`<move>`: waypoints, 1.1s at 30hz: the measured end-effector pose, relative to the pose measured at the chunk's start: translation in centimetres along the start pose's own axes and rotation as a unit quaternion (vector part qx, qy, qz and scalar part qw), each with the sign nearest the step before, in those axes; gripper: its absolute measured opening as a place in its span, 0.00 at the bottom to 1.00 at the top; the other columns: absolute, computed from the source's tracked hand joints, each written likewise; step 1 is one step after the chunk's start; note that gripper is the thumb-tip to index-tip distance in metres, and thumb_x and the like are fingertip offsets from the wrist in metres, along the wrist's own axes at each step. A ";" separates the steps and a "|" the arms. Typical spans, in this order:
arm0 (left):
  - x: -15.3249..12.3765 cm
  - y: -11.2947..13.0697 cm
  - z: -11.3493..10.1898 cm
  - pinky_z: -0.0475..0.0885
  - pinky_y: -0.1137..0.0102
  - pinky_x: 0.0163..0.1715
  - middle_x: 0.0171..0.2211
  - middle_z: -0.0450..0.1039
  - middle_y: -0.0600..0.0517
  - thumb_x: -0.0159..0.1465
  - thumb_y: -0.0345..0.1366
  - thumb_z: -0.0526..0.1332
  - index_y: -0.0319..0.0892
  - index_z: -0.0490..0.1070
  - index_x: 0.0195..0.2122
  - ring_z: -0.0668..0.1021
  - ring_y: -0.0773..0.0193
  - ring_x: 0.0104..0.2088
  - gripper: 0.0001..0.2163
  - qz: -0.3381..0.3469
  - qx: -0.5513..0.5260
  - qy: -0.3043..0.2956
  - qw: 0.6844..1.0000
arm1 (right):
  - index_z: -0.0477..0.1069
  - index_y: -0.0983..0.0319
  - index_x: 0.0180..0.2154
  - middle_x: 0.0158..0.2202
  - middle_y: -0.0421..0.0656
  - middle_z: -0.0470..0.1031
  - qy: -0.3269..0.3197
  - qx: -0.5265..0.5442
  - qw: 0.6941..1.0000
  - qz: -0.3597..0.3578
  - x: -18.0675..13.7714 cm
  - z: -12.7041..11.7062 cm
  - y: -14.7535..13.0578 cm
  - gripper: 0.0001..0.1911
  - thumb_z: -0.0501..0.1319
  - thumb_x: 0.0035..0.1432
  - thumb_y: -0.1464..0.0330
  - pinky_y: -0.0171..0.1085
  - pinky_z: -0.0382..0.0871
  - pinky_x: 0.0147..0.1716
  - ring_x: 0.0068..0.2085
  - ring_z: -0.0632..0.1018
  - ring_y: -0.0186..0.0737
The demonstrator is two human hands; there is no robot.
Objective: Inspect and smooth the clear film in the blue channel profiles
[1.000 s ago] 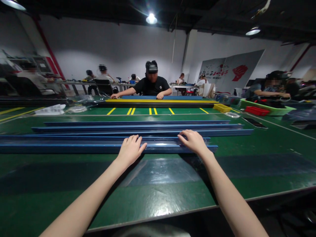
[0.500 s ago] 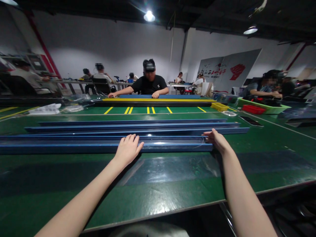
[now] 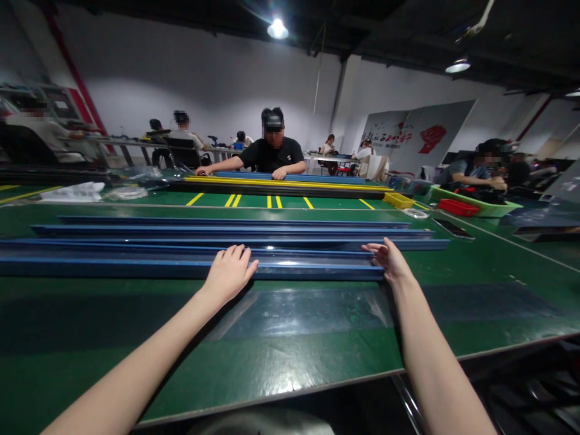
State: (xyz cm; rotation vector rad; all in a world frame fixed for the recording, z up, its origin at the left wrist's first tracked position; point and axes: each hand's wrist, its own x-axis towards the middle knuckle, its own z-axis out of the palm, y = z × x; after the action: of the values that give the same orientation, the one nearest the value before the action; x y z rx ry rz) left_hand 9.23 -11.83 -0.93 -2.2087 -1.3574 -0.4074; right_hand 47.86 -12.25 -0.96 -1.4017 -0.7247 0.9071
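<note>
While at rail [image 3: 136, 267] end, right hand [image 3: 392, 261]; table [image 3: 475, 260] beyond.

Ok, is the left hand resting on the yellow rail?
No, the left hand lies on the nearest blue rail, far from the yellow rail.

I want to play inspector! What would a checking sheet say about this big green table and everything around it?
Surface: green table, with a shiny clear sheet lying flat near the front edge.
Job's things: nearest blue rail; more blue rails lie side by side behind it.
Clutter: yellow tray, flat dark phone, plastic bags.
Hands: left hand rests flat on the nearest blue rail; right hand rests open on its right end.
Cables: nothing seen.
Surroundings: person in a black shirt opposite, hands on other rails; more people at far tables; ceiling lamp lit.
</note>
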 end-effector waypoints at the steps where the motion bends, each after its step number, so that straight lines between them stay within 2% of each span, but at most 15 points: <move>1: 0.0 -0.1 0.0 0.63 0.63 0.41 0.46 0.68 0.41 0.63 0.41 0.45 0.36 0.67 0.44 0.68 0.54 0.47 0.18 -0.001 -0.001 -0.002 1.000 | 0.69 0.60 0.23 0.30 0.43 0.77 -0.006 0.003 1.000 0.002 -0.2 0.2 -0.1 0.20 0.46 0.54 0.58 0.32 0.55 0.19 0.19 0.66 0.30; 9: 0.0 -1.4 -0.4 0.62 0.63 0.43 0.46 0.67 0.42 0.62 0.39 0.45 0.35 0.66 0.45 0.68 0.54 0.47 0.17 -0.044 -0.005 -0.054 0.998 | 0.69 0.62 0.22 0.28 0.43 0.77 -0.023 0.023 0.999 0.028 -1.9 4.3 -0.5 0.18 0.49 0.54 0.59 0.30 0.59 0.24 0.26 0.72 0.31; 14: 0.2 -1.9 -0.6 0.63 0.63 0.42 0.48 0.66 0.43 0.62 0.38 0.46 0.36 0.65 0.46 0.68 0.55 0.46 0.17 -0.052 -0.008 -0.072 0.996 | 0.69 0.62 0.23 0.27 0.43 0.77 -0.007 0.019 0.999 0.026 -2.5 5.1 -0.5 0.15 0.51 0.53 0.61 0.29 0.59 0.21 0.23 0.70 0.29; 21: 0.3 -1.3 -0.5 0.61 0.65 0.43 0.47 0.67 0.47 0.63 0.38 0.43 0.41 0.65 0.46 0.67 0.59 0.47 0.17 -0.025 -0.051 -0.021 0.998 | 0.68 0.63 0.25 0.27 0.44 0.76 -0.036 0.034 0.998 0.024 -2.8 5.9 -0.4 0.12 0.53 0.51 0.62 0.29 0.52 0.14 0.15 0.62 0.26; 27: 0.1 -0.3 -0.5 0.61 0.65 0.43 0.45 0.68 0.47 0.64 0.40 0.43 0.42 0.66 0.46 0.68 0.59 0.46 0.17 0.030 -0.104 0.013 0.994 | 0.67 0.62 0.27 0.31 0.45 0.76 -0.067 0.018 0.997 0.024 -3.5 7.1 -0.2 0.11 0.53 0.50 0.61 0.30 0.55 0.15 0.20 0.68 0.30; 33: 0.0 0.6 -0.5 0.61 0.65 0.44 0.46 0.67 0.46 0.64 0.41 0.44 0.41 0.65 0.48 0.68 0.59 0.46 0.17 0.084 -0.139 0.038 0.986 | 0.67 0.61 0.29 0.35 0.46 0.76 -0.099 -0.007 0.995 0.009 -3.6 7.2 0.2 0.13 0.52 0.49 0.59 0.31 0.58 0.17 0.27 0.73 0.34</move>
State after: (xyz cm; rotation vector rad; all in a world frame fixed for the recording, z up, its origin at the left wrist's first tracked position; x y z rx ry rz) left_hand 9.74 -12.33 -0.73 -2.4824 -1.1180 -0.6438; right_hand 39.79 -11.79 -0.33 -1.3438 -0.8702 1.0671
